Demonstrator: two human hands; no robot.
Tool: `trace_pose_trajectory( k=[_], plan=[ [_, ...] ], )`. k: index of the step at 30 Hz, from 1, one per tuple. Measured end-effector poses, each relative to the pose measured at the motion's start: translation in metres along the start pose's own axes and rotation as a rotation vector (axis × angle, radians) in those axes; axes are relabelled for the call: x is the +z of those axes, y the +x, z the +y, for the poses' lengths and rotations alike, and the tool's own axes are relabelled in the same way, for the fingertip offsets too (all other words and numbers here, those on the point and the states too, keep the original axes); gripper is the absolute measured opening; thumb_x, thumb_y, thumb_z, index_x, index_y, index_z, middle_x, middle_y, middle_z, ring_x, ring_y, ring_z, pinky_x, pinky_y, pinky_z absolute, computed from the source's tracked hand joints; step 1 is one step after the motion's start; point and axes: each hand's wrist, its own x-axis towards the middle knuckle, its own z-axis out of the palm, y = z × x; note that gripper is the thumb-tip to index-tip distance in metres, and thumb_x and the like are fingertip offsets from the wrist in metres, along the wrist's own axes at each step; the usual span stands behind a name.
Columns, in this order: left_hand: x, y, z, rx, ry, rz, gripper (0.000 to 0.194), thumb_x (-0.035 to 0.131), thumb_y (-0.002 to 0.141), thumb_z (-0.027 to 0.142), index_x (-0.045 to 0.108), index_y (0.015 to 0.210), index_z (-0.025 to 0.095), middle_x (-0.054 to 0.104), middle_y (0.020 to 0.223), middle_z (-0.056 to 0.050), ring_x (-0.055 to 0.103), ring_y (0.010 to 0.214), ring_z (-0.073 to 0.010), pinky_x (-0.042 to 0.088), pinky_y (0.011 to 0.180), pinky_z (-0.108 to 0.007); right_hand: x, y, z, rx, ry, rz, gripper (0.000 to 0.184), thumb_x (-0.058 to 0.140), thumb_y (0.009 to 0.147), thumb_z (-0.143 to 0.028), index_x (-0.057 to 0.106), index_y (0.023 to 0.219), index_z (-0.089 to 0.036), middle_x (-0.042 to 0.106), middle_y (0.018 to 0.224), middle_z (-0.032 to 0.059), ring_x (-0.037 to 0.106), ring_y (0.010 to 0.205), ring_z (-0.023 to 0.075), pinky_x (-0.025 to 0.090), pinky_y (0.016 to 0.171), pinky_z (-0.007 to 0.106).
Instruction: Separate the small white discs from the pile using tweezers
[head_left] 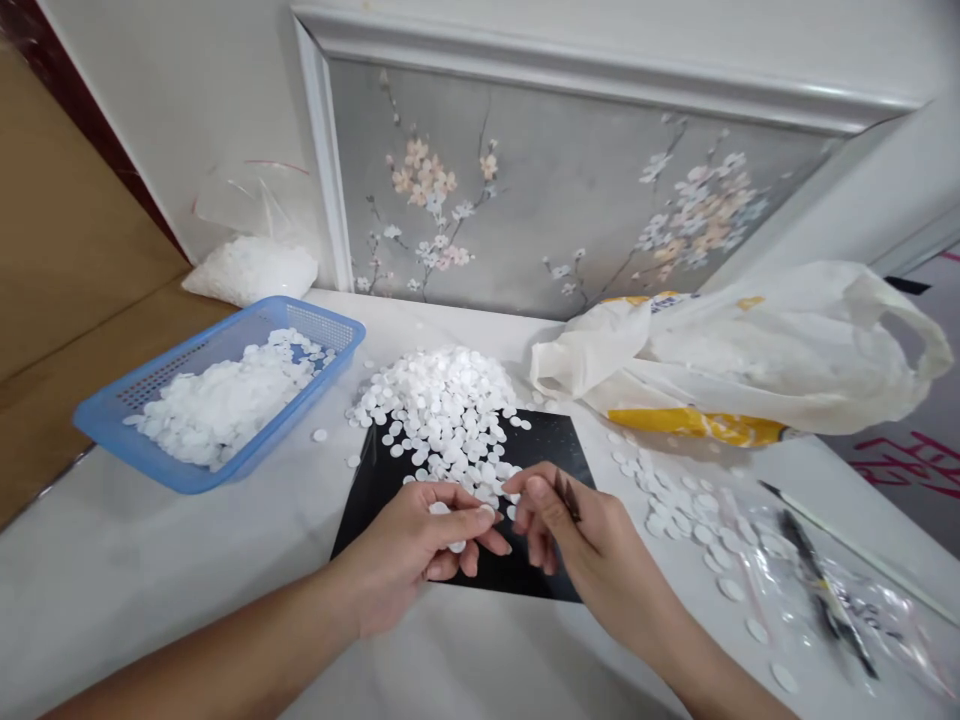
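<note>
My left hand (409, 545) is closed, with thumb and forefinger pinching a small white disc (487, 509) and more white discs (441, 510) lying in the curled fingers. Close to its right, my right hand (581, 540) has its fingers bent, with a small dark two-pronged tool (568, 495), apparently tweezers, tucked in it. Its thumb and forefinger tips are near the pinched disc. Both hands are over a black sheet (525, 580). A big heap of white discs (450, 385) spills onto the far part of that sheet.
At left is a blue basket (225, 478) holding many white discs, with a clear bag of white pieces (255, 270) behind it. A white and yellow plastic bag (750, 350) lies at right. Nearer are loose discs (675, 510), a black pen (825, 590) and clear packaging (885, 620).
</note>
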Motion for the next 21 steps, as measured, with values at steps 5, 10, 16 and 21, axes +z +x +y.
trace_pose_trajectory(
  k=[5, 10, 16, 21],
  plan=[
    [-0.002, 0.000, 0.003, -0.024, -0.100, -0.006, 0.017, 0.070, 0.073, 0.024, 0.058, 0.075, 0.013, 0.069, 0.071, -0.009, 0.046, 0.050, -0.0048, 0.019, 0.041, -0.017, -0.007, -0.004, 0.002, -0.113, -0.252, -0.014, 0.039, 0.032, 0.096, -0.046, 0.055, 0.115, -0.021, 0.064, 0.079, 0.0028, 0.062, 0.072, 0.0184, 0.050, 0.068, 0.030],
    [-0.002, 0.000, 0.004, -0.022, -0.111, 0.015, 0.014, 0.068, 0.073, 0.022, 0.059, 0.079, 0.013, 0.070, 0.071, -0.010, 0.047, 0.050, -0.0056, 0.019, 0.041, -0.017, 0.001, -0.007, 0.006, -0.310, -0.366, 0.026, 0.043, 0.029, 0.098, -0.035, 0.049, 0.135, -0.022, 0.064, 0.094, 0.0087, 0.064, 0.081, 0.0184, 0.054, 0.070, 0.030],
    [0.002, -0.002, 0.004, 0.003, -0.095, 0.013, 0.015, 0.067, 0.075, 0.024, 0.058, 0.075, 0.013, 0.068, 0.069, -0.007, 0.044, 0.049, -0.0044, 0.017, 0.041, -0.018, 0.006, -0.011, 0.013, -0.508, -0.611, 0.109, 0.046, 0.025, 0.100, -0.031, 0.054, 0.131, -0.015, 0.058, 0.072, 0.0054, 0.057, 0.053, 0.0128, 0.049, 0.048, 0.022],
    [0.003, -0.004, 0.003, 0.018, -0.094, 0.003, 0.017, 0.067, 0.078, 0.027, 0.056, 0.076, 0.013, 0.067, 0.069, -0.006, 0.045, 0.049, -0.0044, 0.017, 0.042, -0.017, 0.008, -0.014, 0.009, -0.561, -0.686, 0.177, 0.043, 0.028, 0.100, -0.029, 0.057, 0.127, -0.012, 0.057, 0.068, 0.0042, 0.056, 0.049, 0.0114, 0.046, 0.044, 0.019]
  ],
)
